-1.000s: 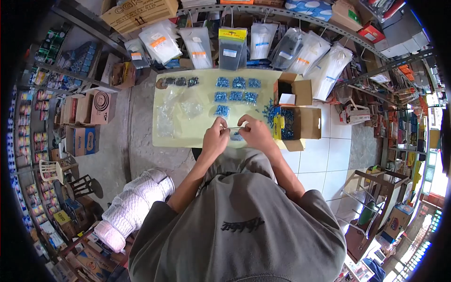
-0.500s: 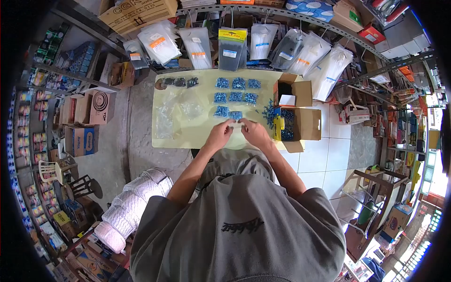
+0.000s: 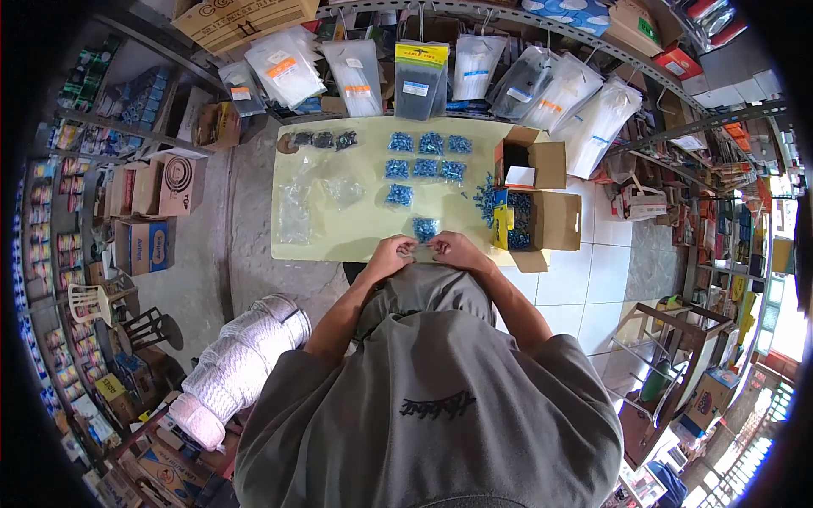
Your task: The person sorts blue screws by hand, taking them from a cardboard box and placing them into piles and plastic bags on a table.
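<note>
A clear plastic bag of small blue pieces (image 3: 425,227) lies near the front edge of the pale yellow table (image 3: 356,229). My left hand (image 3: 392,256) pinches the near left part of its open end, fingers closed. On the near right part, my right hand (image 3: 457,251) is closed in a pinch as well. The two hands are a short gap apart, level with each other. Farther back, several similar filled bags (image 3: 425,169) sit in rows. To the right, loose blue pieces (image 3: 484,201) are heaped beside an open carton (image 3: 519,222) holding more of them.
Small bags of dark pieces (image 3: 324,140) lie at the table's back left, with flat clear bags (image 3: 343,193) nearer. Another open carton (image 3: 525,161) stands at the back right. Packs of cable ties (image 3: 421,80) hang behind. A large white rope roll (image 3: 246,364) is on my left.
Both hands have drawn the bag toward me, to the table's front edge, away from the bag it was beside. The other bags stay in place.
</note>
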The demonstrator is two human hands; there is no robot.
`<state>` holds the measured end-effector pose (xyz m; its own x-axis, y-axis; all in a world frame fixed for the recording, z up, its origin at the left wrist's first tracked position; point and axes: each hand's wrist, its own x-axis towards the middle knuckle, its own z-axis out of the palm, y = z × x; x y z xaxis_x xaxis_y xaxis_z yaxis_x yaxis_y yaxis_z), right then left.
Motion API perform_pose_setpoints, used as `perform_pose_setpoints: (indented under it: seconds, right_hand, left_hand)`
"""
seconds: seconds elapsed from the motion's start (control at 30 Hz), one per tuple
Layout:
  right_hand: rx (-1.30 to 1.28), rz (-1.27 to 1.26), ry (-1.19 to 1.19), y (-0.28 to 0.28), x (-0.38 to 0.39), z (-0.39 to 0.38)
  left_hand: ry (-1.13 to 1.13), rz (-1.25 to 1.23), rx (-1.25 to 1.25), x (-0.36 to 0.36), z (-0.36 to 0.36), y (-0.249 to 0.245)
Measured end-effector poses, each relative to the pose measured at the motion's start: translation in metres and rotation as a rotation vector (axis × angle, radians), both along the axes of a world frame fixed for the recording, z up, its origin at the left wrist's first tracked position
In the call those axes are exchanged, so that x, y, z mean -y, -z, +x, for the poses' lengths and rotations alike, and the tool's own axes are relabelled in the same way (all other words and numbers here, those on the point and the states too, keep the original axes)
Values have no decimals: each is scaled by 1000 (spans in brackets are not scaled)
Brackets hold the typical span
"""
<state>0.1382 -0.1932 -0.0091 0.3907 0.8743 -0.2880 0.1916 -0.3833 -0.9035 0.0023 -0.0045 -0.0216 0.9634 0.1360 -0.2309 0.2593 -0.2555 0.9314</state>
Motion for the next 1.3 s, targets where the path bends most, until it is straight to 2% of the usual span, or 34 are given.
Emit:
perform_pose_setpoints:
  seconds: [0.13,0.2,0.23,0.3,0.33,0.4,0.53,0.6,0.7,0.87,0.93,1.0,1.13,1.2,1.3]
  right_hand:
    - [208,123,38,-7,-10,0]
    - [246,322,220,-17,-12,0]
    - [246,321,221,-18,-12,0]
    - [105,211,300,-21,-13,-1]
    - [104,211,300,-20,-14,-1]
    - [83,189,313,-16,-14,-1]
    - [58,155,300,-4,-16,0]
    - [32,111,277,-1,-16,0]
    - [57,115,317,9,-19,0]
    - [59,60,384,44,-27,3]
    - [65,46,403,41,-31,3]
    - [160,-8,399,36,-32,5]
    - [132,-81,400,36,-33,8]
    - [300,-115,361,42,-32,8]
    - [202,-72,497,45,-34,6]
  left_hand:
    - [9,130,51,1,11,-17]
    - [-114,104,103,4,17,-25]
    - [-113,103,103,5,21,-27]
    - [-114,318,318,4,27,-29]
    - [-114,318,318,5,28,-30]
    - [-84,95,166,5,30,-29]
    - [-130,72,118,6,28,-14]
    - [-112,200,85,3,28,-10]
    - [-130,136,-53,6,30,-13]
    - [-121,268,32,8,36,-7]
    - [-136,317,75,10,37,-1]
    - [-180,305,58,11,39,5]
    - [-225,323,-41,15,42,12]
    - [-278,347,-66,17,43,15]
    - [-345,348,-78,20,44,26]
